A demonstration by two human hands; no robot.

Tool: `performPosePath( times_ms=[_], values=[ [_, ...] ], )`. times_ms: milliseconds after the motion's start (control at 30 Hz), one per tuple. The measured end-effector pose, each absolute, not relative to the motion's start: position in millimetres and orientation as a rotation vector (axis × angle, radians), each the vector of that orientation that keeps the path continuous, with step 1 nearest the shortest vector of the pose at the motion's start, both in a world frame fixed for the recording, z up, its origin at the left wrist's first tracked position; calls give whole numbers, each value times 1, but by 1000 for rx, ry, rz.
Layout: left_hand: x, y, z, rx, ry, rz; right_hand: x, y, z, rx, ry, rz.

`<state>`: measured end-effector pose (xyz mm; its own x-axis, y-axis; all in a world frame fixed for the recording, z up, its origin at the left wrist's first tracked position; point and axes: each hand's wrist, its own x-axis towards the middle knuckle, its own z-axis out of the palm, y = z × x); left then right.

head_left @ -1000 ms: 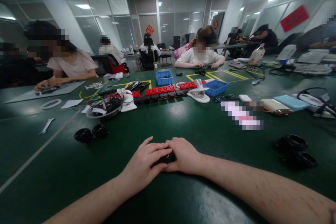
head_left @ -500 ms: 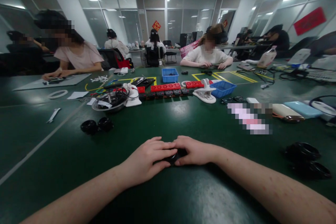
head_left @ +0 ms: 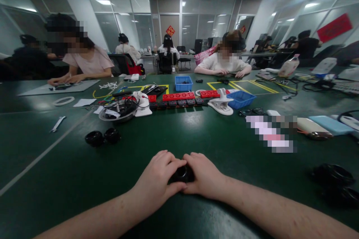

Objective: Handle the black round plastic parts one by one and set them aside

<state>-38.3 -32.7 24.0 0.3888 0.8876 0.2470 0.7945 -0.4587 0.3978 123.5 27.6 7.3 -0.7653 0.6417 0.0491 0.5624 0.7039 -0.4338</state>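
A small round black part rests on the green table directly in front of me, mostly covered by my fingers. My left hand curls over its left side and my right hand wraps its right side, fingertips of both meeting on top. Both hands are closed on the part. Two similar black round parts lie to the left, apart from my hands. More black rings lie at the right edge.
Across the table stand red and black power strips, a bowl of cables, two blue bins, a white clamp and a wrench. Phones and cases lie at right. Several people work at the far side.
The view has shifted slightly. My hands have closed in tighter around the black part, and its top now shows between my fingers.
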Motion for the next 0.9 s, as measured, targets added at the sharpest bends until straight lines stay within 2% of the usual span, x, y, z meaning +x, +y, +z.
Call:
performPosePath(
  times_ms=[133, 400, 567, 733, 900],
  values=[
    [-35, -36, 25, 2448, 1540, 639, 123, 24, 7, -985, -2704, 543],
    [-57, -39, 53, 2500, 1264, 503, 138, 36, 20, -658, -2778, 873],
    [-56, -40, 62, 2435, 1050, 400, 140, 42, 26, -484, -2885, 918],
    [-45, -43, 53, 2356, 1314, 412, 136, 36, 20, -664, -2833, 881],
    [-33, -45, 39, 2308, 1729, 531, 124, 21, 7, -955, -2717, 570]
  ],
)
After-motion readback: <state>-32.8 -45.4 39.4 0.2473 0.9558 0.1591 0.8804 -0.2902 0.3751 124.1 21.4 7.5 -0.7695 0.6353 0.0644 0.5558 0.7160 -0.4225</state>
